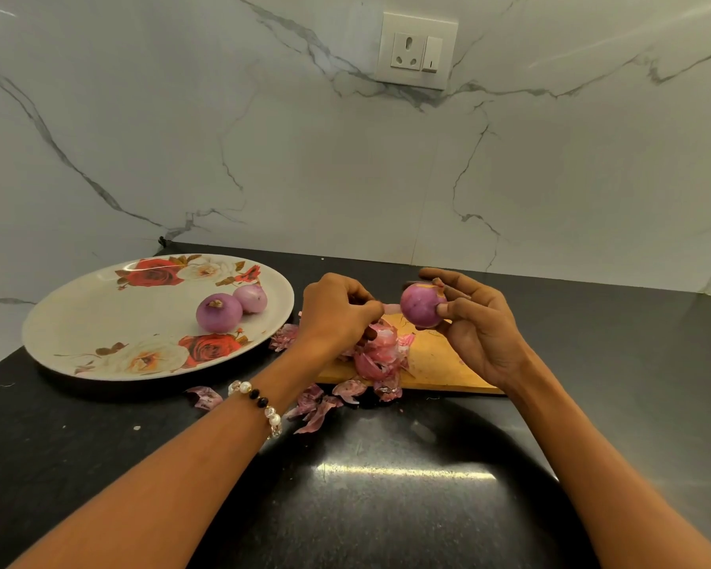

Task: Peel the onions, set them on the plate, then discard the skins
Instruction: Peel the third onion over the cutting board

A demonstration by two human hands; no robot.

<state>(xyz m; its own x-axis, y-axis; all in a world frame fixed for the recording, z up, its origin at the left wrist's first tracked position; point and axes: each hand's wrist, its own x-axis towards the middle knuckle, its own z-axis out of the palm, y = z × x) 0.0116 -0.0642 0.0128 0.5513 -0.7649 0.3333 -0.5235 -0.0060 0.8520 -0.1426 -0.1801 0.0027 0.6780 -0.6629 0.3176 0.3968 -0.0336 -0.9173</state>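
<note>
Above the board's point(436, 363) left edge, right hand point(477, 322) holds onion point(421, 304).

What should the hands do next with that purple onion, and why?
Probably drop the bit of skin the left hand pinches, then carry the onion to the plate. The right hand holds it, and it looks almost fully peeled, with only a scrap near the top. Two peeled onions already sit there.
</note>
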